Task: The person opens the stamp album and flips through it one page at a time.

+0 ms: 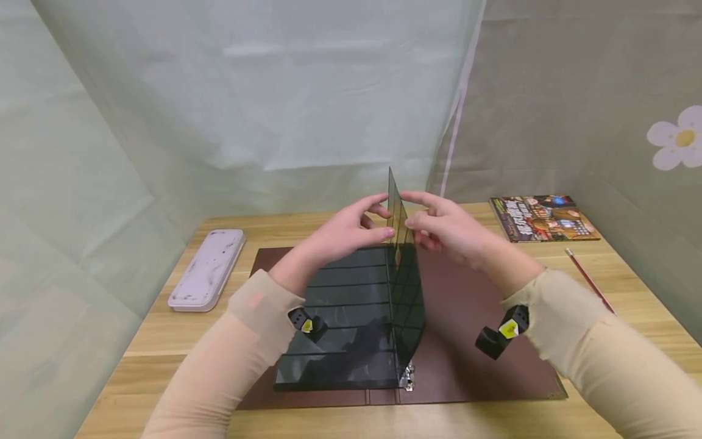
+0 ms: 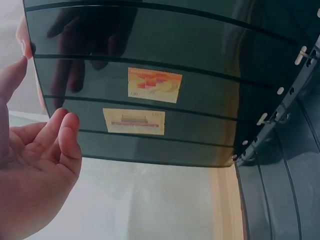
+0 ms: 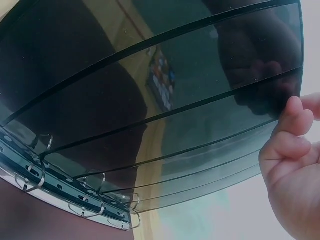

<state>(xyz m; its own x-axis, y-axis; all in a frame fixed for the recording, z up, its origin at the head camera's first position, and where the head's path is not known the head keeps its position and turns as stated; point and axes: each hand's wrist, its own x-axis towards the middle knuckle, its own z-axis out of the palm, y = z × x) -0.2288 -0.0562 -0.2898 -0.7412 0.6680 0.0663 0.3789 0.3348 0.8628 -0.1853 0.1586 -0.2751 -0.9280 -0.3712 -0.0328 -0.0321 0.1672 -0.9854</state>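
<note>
A stamp album lies spread out, its brown cover (image 1: 455, 305) flat on the table. One dark pocket page (image 1: 408, 292) stands nearly upright on the metal rings (image 3: 90, 205), while other black pages (image 1: 345, 305) lie flat to its left. Two stamps sit in the upright page's strips: an orange-yellow stamp (image 2: 155, 85) and a pale stamp with a building (image 2: 135, 121). My left hand (image 1: 351, 228) holds the page near its outer edge from the left, thumb and forefinger apart. From the right, my right hand (image 1: 446, 225) grips the same edge, fingers curled.
A pale, scuffed case (image 1: 207, 270) lies on the wooden table left of the album. At the back right is a colourful book (image 1: 543, 218), with a red pencil (image 1: 591, 280) in front of it. Fabric curtains (image 1: 307, 91) hang close behind the table.
</note>
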